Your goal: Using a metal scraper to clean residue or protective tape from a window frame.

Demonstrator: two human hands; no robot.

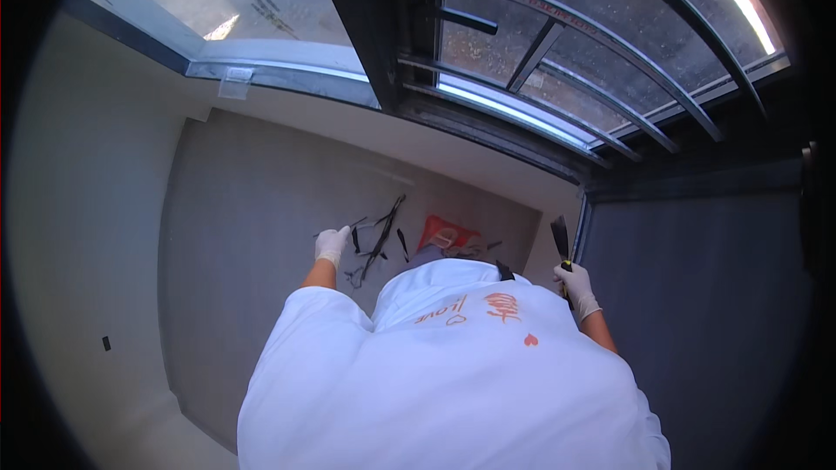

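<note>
My left hand (pixel 332 245), in a pale thin glove, is out over the floor on the left with its fingers closed on a thin dark strip (pixel 358 222). The strip's ends stick out on both sides of the fist. On the right, my gloved right hand (pixel 577 287) grips a putty knife (pixel 560 237) by its black and yellow handle. Its dark blade points up, close to the frame edge beside the dark panel. Several loose black strips (pixel 381 238) lie tangled on the floor between my left hand and my feet.
A red object (pixel 434 230) is under or beside my feet. Ahead stands a dark-framed window (pixel 385 32) with metal bars (pixel 627 46). Clear tape (pixel 235 83) hangs from its left sill. A dark panel (pixel 692 300) rises at right, a pale wall (pixel 85 222) at left.
</note>
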